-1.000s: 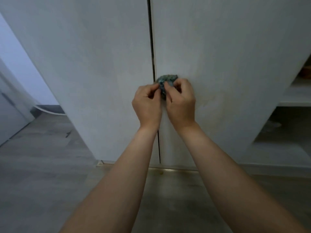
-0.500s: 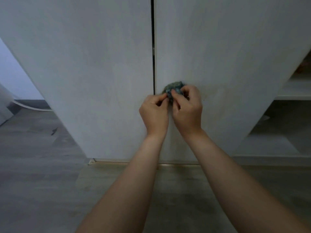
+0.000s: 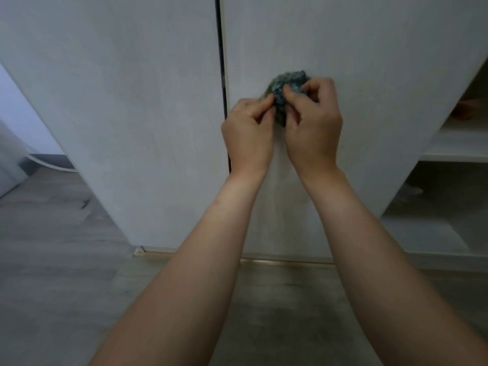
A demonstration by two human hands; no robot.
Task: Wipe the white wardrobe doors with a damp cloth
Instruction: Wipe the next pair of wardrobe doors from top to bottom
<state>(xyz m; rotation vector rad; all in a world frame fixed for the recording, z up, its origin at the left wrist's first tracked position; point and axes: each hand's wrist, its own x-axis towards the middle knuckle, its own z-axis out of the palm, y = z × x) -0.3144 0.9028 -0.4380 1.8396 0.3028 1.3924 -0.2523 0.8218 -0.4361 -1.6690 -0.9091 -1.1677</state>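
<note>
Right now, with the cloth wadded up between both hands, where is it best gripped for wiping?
Probably around the back of the cloth, palm behind, from the person's side. It is a bunched ball in front of the right door; both hands only pinch it.

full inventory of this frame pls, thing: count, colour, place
wardrobe doors: 2, white, filling the upper frame, shut, with a dark vertical gap between them
cloth: 1, dark blue-green, bunched up in front of the right door near the gap
open shelves: white, right edge, beside the right door
orange object: 1, on an upper shelf at far right, too blurred to identify
floor: grey wood-look, lower frame
metal floor strip: 1, brass-coloured, along the base of the doors
left hand: 1, bare, pinching the cloth's lower left
right hand: 1, bare, gripping the cloth from the right
</note>
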